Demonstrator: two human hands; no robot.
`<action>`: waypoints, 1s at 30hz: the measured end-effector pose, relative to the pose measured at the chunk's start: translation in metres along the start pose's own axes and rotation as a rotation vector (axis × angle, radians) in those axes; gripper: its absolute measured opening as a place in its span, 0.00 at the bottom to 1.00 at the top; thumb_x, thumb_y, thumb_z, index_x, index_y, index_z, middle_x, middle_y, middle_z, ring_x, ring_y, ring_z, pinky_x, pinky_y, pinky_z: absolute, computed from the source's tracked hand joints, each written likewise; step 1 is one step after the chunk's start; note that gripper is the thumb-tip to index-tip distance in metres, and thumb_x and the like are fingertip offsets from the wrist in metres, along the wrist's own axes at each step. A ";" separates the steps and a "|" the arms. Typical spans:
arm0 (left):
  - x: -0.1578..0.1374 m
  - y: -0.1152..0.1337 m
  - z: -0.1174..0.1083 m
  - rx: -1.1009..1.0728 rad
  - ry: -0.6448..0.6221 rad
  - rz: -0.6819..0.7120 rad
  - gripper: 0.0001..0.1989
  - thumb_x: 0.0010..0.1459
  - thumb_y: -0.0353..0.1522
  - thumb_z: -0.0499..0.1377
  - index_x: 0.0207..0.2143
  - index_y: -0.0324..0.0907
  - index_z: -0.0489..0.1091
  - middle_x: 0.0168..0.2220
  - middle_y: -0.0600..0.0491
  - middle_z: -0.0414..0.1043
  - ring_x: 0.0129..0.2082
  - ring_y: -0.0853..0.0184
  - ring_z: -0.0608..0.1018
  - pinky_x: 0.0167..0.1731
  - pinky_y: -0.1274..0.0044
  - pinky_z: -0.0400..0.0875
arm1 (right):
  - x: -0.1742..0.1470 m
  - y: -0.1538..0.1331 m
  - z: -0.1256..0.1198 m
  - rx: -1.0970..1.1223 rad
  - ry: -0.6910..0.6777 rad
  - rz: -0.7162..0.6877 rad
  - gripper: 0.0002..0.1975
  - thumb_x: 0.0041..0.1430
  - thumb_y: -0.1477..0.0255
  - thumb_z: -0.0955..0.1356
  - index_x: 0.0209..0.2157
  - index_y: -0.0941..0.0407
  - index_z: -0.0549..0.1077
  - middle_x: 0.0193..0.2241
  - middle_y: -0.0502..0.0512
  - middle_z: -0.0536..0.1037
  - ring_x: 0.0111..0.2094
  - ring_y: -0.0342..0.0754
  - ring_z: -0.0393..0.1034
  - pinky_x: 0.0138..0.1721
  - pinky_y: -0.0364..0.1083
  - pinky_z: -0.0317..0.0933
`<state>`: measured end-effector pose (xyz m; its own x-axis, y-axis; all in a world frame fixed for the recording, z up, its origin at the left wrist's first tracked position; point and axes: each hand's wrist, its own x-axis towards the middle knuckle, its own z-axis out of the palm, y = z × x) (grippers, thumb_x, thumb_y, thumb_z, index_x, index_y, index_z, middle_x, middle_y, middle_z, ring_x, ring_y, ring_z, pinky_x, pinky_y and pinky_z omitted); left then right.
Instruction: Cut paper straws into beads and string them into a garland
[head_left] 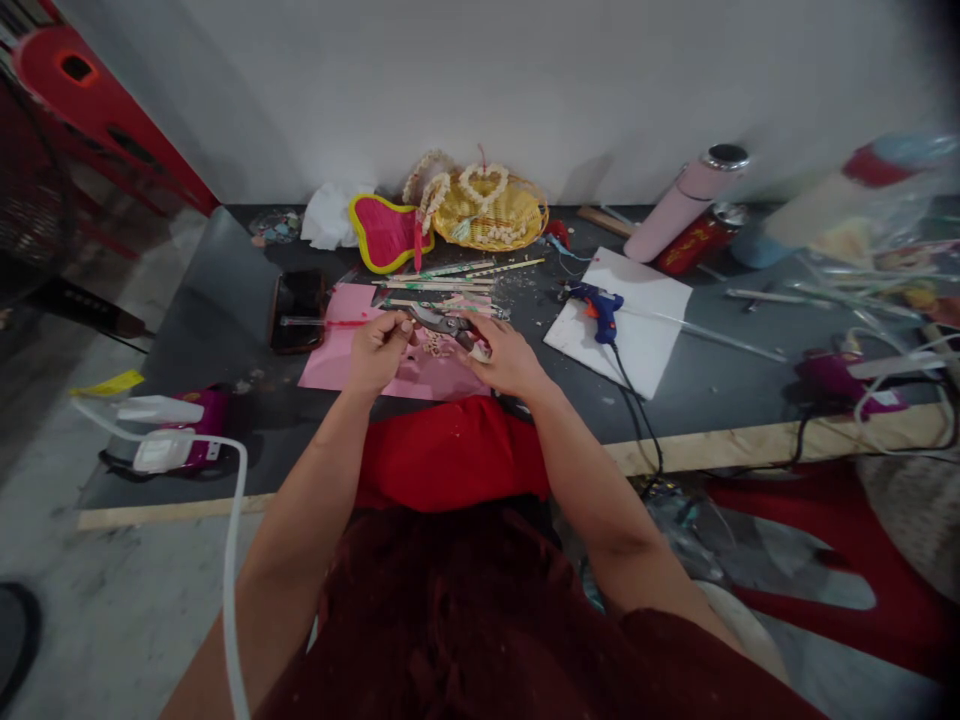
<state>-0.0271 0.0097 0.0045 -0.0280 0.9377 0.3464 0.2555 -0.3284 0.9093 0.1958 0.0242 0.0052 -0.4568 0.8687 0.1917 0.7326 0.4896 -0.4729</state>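
Maroon shirt (465, 620); shears (444, 324) gripped in right hand (508, 352).

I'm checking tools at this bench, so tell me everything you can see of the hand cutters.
The cutters are a small hand tool with a dark grey, metal-looking head; a pale handle part shows lower down. The right hand grips them, hiding much of the handles. They are held above the pink sheet, slanting so the head points toward the left hand, its tip close to those fingers. Whether the blades are parted, or touch anything, is too small to tell.
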 end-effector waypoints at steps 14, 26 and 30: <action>0.000 -0.006 0.001 -0.065 0.002 -0.022 0.12 0.59 0.38 0.57 0.26 0.41 0.71 0.22 0.55 0.70 0.21 0.75 0.67 0.22 0.81 0.61 | -0.002 -0.004 0.000 -0.066 0.059 0.053 0.26 0.61 0.59 0.63 0.59 0.46 0.61 0.43 0.54 0.77 0.41 0.52 0.70 0.41 0.49 0.65; 0.000 -0.004 0.003 -0.160 0.023 -0.076 0.13 0.58 0.41 0.58 0.28 0.40 0.72 0.21 0.55 0.69 0.19 0.75 0.67 0.20 0.81 0.61 | -0.001 -0.004 -0.003 -0.025 0.136 0.169 0.25 0.60 0.62 0.61 0.58 0.52 0.63 0.44 0.55 0.78 0.42 0.55 0.73 0.40 0.51 0.66; 0.000 -0.005 0.003 -0.155 0.037 -0.068 0.13 0.58 0.41 0.58 0.30 0.40 0.73 0.22 0.54 0.70 0.19 0.75 0.67 0.21 0.81 0.62 | 0.001 0.003 -0.002 0.019 0.138 0.122 0.29 0.59 0.64 0.63 0.61 0.53 0.57 0.53 0.57 0.72 0.49 0.55 0.69 0.45 0.52 0.65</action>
<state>-0.0251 0.0118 -0.0007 -0.0767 0.9543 0.2887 0.0995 -0.2808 0.9546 0.1983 0.0268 0.0062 -0.2903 0.9244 0.2472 0.7683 0.3792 -0.5157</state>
